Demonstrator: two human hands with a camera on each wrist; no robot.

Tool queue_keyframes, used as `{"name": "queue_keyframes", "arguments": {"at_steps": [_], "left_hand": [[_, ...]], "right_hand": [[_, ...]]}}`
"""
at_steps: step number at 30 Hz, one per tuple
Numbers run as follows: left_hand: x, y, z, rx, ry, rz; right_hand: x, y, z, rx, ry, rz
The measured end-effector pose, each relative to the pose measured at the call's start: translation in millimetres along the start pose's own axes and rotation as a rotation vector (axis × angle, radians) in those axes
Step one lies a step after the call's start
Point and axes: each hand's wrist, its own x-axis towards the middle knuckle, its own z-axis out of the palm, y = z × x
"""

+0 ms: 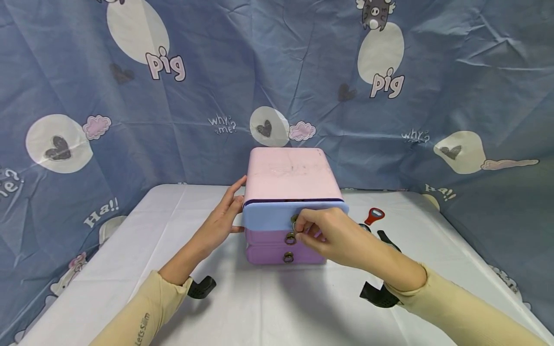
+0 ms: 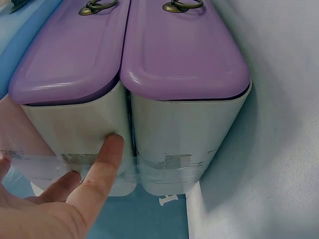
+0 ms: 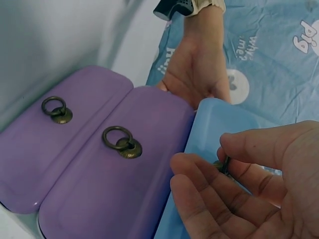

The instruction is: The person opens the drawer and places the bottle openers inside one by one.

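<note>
A small chest of drawers with a pink top (image 1: 294, 173) stands on the white-covered table. Its upper drawer has a light blue front (image 1: 268, 216), standing forward of the two purple drawer fronts (image 3: 144, 119) below. A dark gap shows between blue front and pink top. My right hand (image 1: 333, 235) pinches the blue drawer's metal ring pull (image 3: 225, 165) between thumb and forefinger. My left hand (image 1: 220, 216) rests against the chest's left side with fingers extended, a fingertip touching the pale side wall (image 2: 164, 129) in the left wrist view. Both purple drawers carry bronze-coloured rings (image 1: 288, 257).
Right of the chest lies a small red object (image 1: 374, 215) with a round pale centre. A black strap (image 1: 387, 238) lies near it, partly behind my right forearm. A blue patterned cloth (image 1: 207, 96) hangs behind the table (image 1: 207, 307).
</note>
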Motion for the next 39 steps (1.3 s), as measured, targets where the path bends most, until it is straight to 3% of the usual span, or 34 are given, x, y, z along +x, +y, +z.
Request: {"name": "queue_keyframes", "arguments": {"at_steps": [10,24,32,39], "left_hand": [[-0.9,1.1,-0.4,0.003,-0.004,0.005],[-0.8,-0.2,-0.7,0.003,-0.005,0.007],[-0.7,1.0,0.1,0.005,-0.009,0.009],[-1.1,0.3,-0.2,0.009,-0.010,0.011]], "right_hand": [[11.3,7,-1,-0.008,0.015,0.030],[7.7,10,1,-0.035,0.007,0.041],[-6.2,7,6,-0.188,0.037,-0.010],[-16.7,4,13,-0.252,0.050,-0.056]]}}
